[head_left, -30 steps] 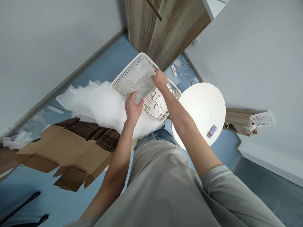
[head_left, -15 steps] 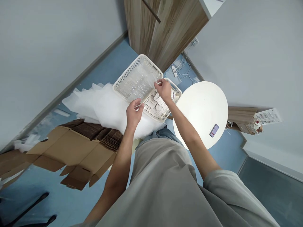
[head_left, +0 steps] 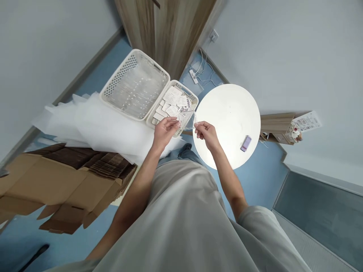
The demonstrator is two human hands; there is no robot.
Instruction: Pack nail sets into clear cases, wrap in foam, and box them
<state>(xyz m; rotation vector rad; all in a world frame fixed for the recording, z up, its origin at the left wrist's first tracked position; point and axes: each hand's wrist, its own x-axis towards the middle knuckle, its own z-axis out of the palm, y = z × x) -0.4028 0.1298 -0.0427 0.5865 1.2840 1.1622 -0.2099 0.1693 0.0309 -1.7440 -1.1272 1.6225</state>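
Observation:
Stretched between my two hands is a small clear plastic bag [head_left: 187, 118]. My left hand [head_left: 166, 132] pinches its left side, and my right hand [head_left: 206, 133] grips the right side between thumb and fingers. Beyond the left hand, a white perforated basket [head_left: 105, 90] holds many clear plastic bags [head_left: 133, 88]. Beside it, partly behind the held bag, a smaller white basket [head_left: 195, 99] contains white printed cards [head_left: 172, 95]; small items among them are too fine to make out.
A round white table [head_left: 227, 113] at the right carries a phone [head_left: 245, 143], partly pixelated. White foam sheets [head_left: 93, 124] and flattened cardboard boxes [head_left: 56, 181] lie at the left. Behind the baskets stand a wooden cabinet [head_left: 167, 34] and a power strip [head_left: 193, 76] with cables.
My right hand has come away from the large basket with a clear bag. Both hands now hold that bag, nearer the table. The view has shifted, so the baskets appear further left.

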